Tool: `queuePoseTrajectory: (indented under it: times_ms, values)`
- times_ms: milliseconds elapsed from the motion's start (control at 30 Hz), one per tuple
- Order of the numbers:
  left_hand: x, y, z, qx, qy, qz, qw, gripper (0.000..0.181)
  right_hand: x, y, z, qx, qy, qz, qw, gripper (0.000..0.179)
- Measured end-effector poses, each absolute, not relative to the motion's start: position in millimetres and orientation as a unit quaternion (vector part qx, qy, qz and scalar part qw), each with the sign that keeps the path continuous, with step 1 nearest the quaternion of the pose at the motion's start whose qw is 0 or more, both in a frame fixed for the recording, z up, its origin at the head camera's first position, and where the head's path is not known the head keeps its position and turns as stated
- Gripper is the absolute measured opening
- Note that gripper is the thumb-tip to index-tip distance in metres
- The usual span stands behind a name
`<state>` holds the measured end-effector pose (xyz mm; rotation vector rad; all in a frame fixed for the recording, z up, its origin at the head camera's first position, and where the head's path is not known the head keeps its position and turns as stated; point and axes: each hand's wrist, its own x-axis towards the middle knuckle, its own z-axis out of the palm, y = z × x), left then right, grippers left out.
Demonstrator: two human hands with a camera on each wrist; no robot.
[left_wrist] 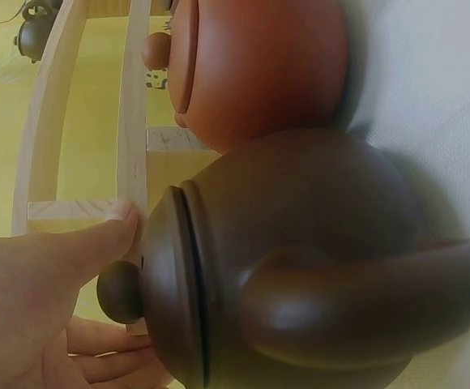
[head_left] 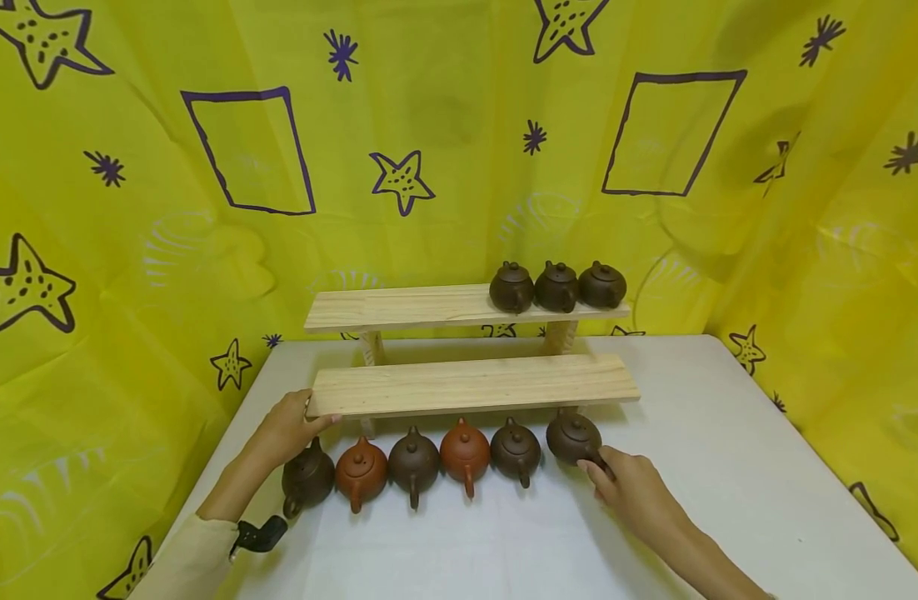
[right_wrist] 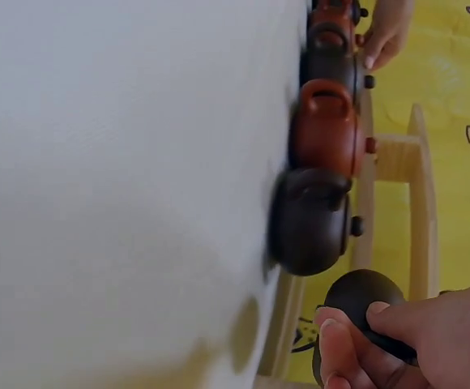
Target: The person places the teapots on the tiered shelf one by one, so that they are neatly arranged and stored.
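Observation:
My right hand (head_left: 639, 492) grips the handle of a dark brown teapot (head_left: 573, 435) at the right end of the front row. In the right wrist view this teapot (right_wrist: 363, 298) is clear of the table, with a shadow below it. My left hand (head_left: 285, 427) holds the left end of the lower wooden shelf (head_left: 474, 386), thumb at its front edge. Just below that hand stands another dark teapot (head_left: 309, 477), large in the left wrist view. Beside it are a reddish teapot (head_left: 361, 471), a dark one (head_left: 414, 461), a second reddish one (head_left: 465, 450) and a dark one (head_left: 516, 450).
Three dark teapots (head_left: 556, 287) sit at the right end of the upper shelf (head_left: 406, 307). The two-tier stand rests on a white table (head_left: 444, 558). Yellow curtains (head_left: 459, 100) with drawn stars hang behind and at both sides.

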<state>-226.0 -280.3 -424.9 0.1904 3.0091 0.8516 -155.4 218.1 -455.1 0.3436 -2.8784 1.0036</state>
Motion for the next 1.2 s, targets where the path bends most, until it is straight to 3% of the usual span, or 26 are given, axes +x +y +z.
queuePoseTrajectory:
  times_ms: [600, 1200]
  values:
    - [-225, -280, -422, 0.06, 0.959, 0.277, 0.005, 0.056, -205, 157, -382, 0.174, -0.93, 0.3, 0.119, 0.037]
    - [-226, -281, -425, 0.055, 0.959, 0.28, 0.003, 0.06, -272, 92, -340, 0.184, -0.917, 0.329, 0.126, 0.036]
